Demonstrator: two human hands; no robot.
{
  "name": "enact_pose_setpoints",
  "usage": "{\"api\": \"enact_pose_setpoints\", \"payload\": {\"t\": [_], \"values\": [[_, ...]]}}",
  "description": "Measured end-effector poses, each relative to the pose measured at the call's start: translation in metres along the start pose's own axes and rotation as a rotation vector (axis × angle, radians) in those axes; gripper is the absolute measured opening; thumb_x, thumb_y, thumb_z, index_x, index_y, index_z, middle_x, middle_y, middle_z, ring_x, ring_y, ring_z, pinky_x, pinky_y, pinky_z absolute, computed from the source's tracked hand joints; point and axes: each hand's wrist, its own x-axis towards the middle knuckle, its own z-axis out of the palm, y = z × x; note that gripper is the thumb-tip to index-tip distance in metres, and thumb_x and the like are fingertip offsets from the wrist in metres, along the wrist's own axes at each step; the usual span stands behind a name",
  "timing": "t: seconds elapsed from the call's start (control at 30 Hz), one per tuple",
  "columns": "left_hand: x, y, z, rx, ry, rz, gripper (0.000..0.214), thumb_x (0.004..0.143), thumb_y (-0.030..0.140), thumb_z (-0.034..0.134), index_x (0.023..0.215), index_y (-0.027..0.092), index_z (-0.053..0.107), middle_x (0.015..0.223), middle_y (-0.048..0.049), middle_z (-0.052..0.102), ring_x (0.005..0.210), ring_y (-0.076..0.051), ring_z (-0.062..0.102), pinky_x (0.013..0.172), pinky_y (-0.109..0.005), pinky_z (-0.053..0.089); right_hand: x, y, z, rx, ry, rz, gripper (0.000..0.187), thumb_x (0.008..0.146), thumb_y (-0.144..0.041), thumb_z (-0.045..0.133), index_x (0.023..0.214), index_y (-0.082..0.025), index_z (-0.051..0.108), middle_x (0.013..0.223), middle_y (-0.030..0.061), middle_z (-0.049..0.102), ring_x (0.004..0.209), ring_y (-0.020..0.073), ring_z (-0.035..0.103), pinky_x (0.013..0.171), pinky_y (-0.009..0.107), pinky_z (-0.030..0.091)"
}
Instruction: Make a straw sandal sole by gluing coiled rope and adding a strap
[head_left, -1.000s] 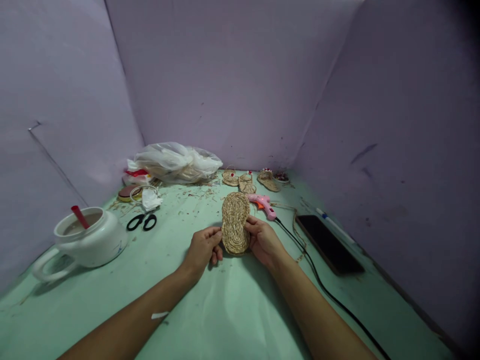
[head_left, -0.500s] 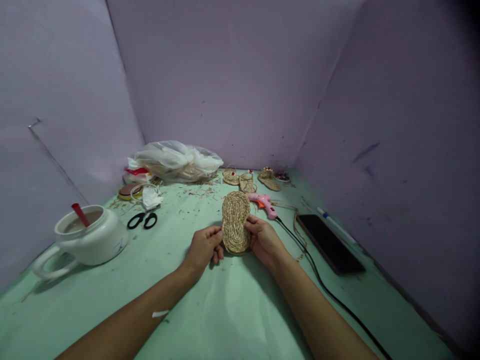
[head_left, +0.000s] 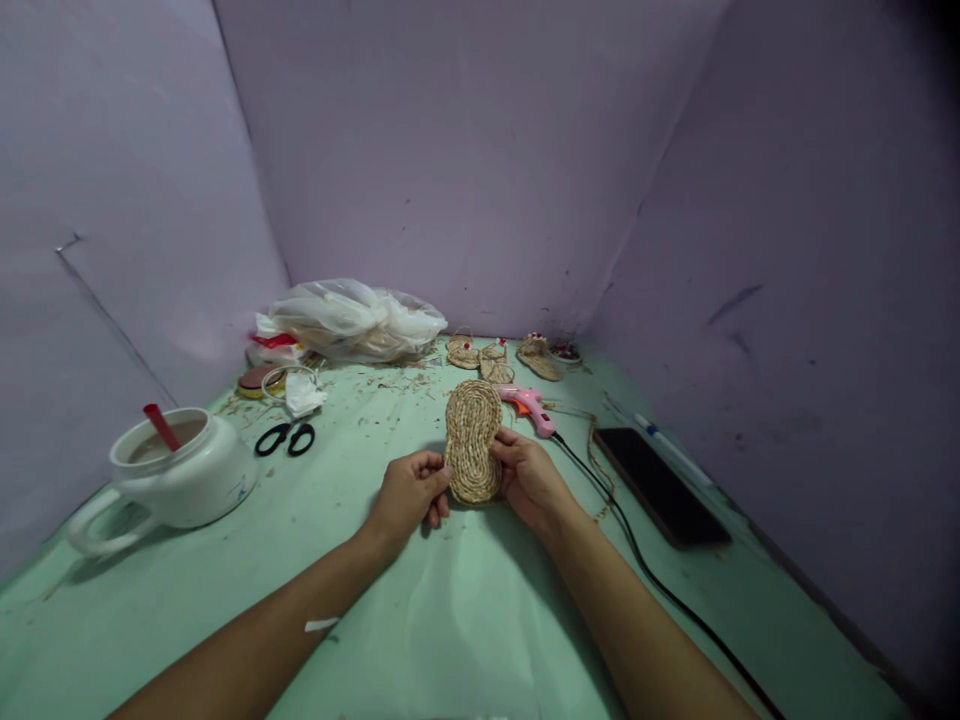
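A woven straw sole (head_left: 472,438), shaped like a peanut, is held upright over the green table (head_left: 450,620). My left hand (head_left: 409,492) pinches its lower left edge with curled fingers. Its lower right edge is gripped by my right hand (head_left: 529,478). A pink glue gun (head_left: 529,406) lies just behind my right hand, its black cord (head_left: 645,575) trailing toward me.
A white teapot (head_left: 176,472) with a red stick stands at the left. Black scissors (head_left: 285,437), a plastic bag (head_left: 352,320), small woven sandals (head_left: 487,358), a dark phone (head_left: 658,485) and a pen (head_left: 667,443) lie around. Purple walls enclose three sides.
Almost nothing has moved: both hands keep their hold on the straw sole, which has lifted very slightly.
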Motion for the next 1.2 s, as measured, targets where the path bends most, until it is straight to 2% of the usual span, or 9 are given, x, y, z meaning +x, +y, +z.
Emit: {"api": "enact_pose_setpoints", "payload": {"t": [0.13,0.3,0.47,0.63,0.97,1.2], "values": [[0.001,-0.002,0.000,0.002,0.014,-0.009,0.028,0.067,0.039,0.066,0.071,0.014,0.055,0.037,0.0014,0.056,0.024,-0.008,0.041,0.028,-0.017,0.027,0.000,-0.001,0.000,-0.012,0.008,0.003,0.019,0.056,-0.012,0.065,0.074,-0.018,0.066,0.072,0.0044,0.072,0.080,0.0232,0.066,0.069,0.033,0.052],[0.002,-0.003,0.000,0.017,0.028,-0.001,0.023,0.068,0.035,0.065,0.070,0.015,0.054,0.037,0.0018,0.056,0.025,-0.008,0.042,0.028,-0.016,0.028,-0.003,0.001,0.000,-0.058,0.013,0.021,0.018,0.058,-0.018,0.070,0.075,-0.017,0.066,0.068,0.0038,0.070,0.068,0.0211,0.065,0.063,0.033,0.050],[0.000,-0.001,0.000,0.040,0.021,0.003,0.018,0.068,0.029,0.065,0.067,0.014,0.056,0.037,0.0023,0.055,0.027,-0.007,0.042,0.029,-0.016,0.028,-0.008,0.010,0.004,-0.129,0.002,0.033,0.025,0.048,-0.016,0.077,0.070,-0.013,0.066,0.063,0.0039,0.069,0.060,0.0199,0.063,0.060,0.032,0.047],[-0.001,0.000,0.000,0.052,-0.001,-0.001,0.019,0.069,0.030,0.066,0.065,0.014,0.057,0.037,0.0019,0.055,0.027,-0.007,0.042,0.030,-0.016,0.029,-0.007,0.012,0.005,-0.165,0.023,0.025,0.023,0.048,-0.015,0.076,0.069,-0.012,0.066,0.061,0.0032,0.068,0.053,0.0163,0.059,0.057,0.030,0.045],[-0.001,0.000,0.001,0.078,-0.002,0.005,0.018,0.069,0.029,0.065,0.064,0.014,0.057,0.037,0.0020,0.055,0.027,-0.007,0.041,0.031,-0.016,0.029,-0.005,0.012,0.002,-0.163,0.027,0.041,0.024,0.049,-0.015,0.074,0.071,-0.012,0.065,0.061,0.0036,0.068,0.056,0.0186,0.061,0.058,0.031,0.045],[-0.001,0.000,0.001,0.085,-0.005,0.011,0.015,0.068,0.028,0.062,0.063,0.015,0.056,0.037,0.0020,0.055,0.027,-0.007,0.041,0.030,-0.017,0.029,-0.004,0.013,0.001,-0.160,0.041,0.044,0.023,0.049,-0.015,0.073,0.070,-0.013,0.064,0.061,0.0026,0.067,0.054,0.0169,0.059,0.058,0.031,0.045]]}}
